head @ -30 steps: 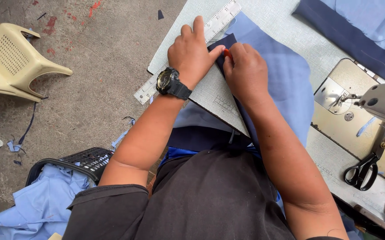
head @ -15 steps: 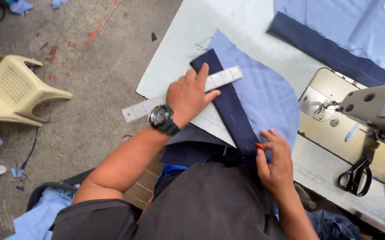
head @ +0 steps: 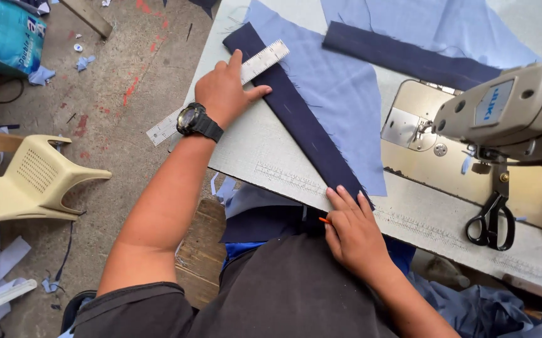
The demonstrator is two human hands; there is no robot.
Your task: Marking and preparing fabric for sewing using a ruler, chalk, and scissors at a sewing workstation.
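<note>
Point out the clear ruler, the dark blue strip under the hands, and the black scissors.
clear ruler (head: 264, 59): head view, on its far end past the fingers.
dark blue strip (head: 296, 119): head view, on its middle stretch between the two hands.
black scissors (head: 490, 220): head view, on the handle loops.

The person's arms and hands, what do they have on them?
Both arms are bare below short dark sleeves. The left hand has a chunky black wristwatch on its wrist. The right hand wears nothing: no glove, ring or band shows.
</note>
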